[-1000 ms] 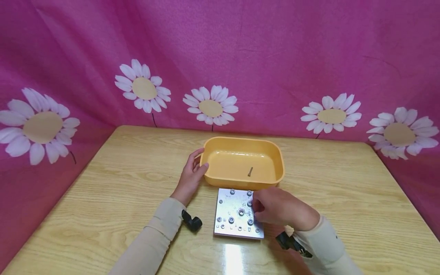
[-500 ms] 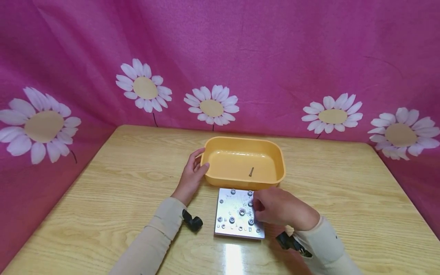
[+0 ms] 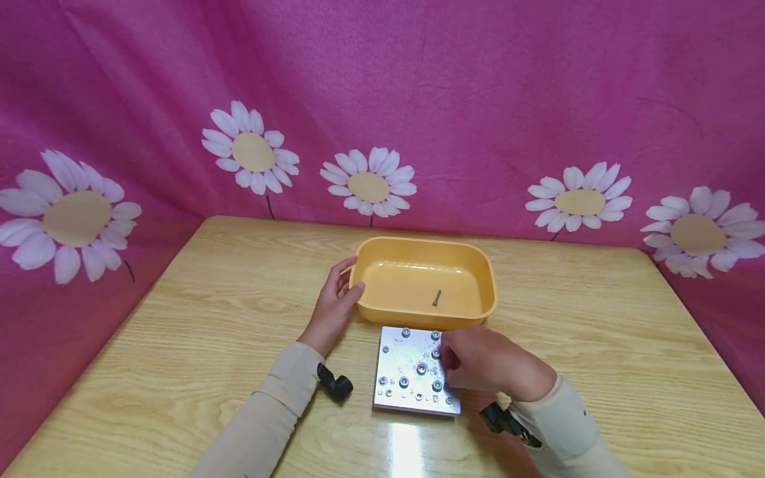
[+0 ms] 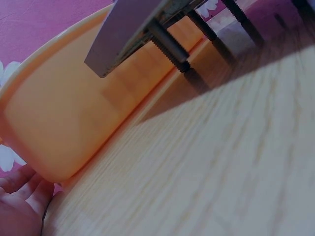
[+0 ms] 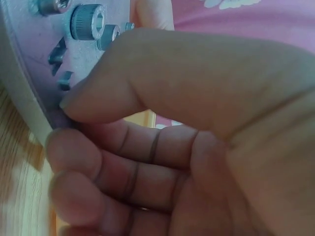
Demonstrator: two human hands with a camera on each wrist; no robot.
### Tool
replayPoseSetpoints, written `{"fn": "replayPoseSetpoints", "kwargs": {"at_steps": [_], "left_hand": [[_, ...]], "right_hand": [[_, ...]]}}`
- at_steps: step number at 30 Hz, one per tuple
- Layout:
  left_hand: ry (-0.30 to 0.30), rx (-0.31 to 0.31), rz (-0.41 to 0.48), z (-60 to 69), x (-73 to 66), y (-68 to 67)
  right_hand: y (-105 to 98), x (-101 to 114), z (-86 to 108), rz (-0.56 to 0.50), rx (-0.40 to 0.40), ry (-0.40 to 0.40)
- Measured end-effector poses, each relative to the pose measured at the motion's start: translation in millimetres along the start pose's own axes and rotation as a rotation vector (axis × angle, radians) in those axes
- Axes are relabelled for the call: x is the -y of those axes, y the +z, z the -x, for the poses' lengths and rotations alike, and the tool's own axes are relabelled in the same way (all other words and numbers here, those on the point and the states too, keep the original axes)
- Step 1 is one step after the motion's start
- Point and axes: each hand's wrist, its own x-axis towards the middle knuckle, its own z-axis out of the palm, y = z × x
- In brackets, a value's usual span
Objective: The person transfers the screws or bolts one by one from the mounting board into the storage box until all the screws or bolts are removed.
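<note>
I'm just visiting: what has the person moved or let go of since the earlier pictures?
Nothing visibly; the head view only shifts a trace. The left hand still holds the left end of the yellow tray, the right hand still pinches the right edge of the metal plate, and the small screw lies in the tray as before.

On the table [image 3: 239, 292], the plate [image 3: 398, 362] stands before the tray [image 3: 406, 317], inside which a screw [image 3: 437, 298] lies.
</note>
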Motion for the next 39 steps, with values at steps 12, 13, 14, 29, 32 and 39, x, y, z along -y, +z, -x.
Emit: {"fn": "replayPoseSetpoints", "kwargs": {"at_steps": [12, 13, 14, 29, 32, 39], "left_hand": [[0.004, 0.002, 0.003, -0.1, 0.5, -0.1], [0.002, 0.001, 0.001, 0.0, 0.3, -0.1], [0.001, 0.001, 0.001, 0.1, 0.1, 0.0], [0.000, 0.010, -0.001, 1.2, -0.9, -0.7], [-0.003, 0.009, -0.003, 1.9, -1.1, -0.6], [0.015, 0.014, -0.002, 3.1, -3.4, 0.1]], "right_hand": [[0.5, -0.3, -0.4, -0.007, 0.002, 0.011], [0.6, -0.3, -0.7, -0.007, 0.001, 0.010], [0.7, -0.3, -0.8, -0.007, -0.001, 0.009], [-0.8, -0.8, 1.6, -0.016, -0.026, -0.027], [-1.3, -0.8, 2.7, -0.026, -0.028, -0.034], [-3.6, -0.8, 5.0, -0.019, -0.058, -0.046]]}}
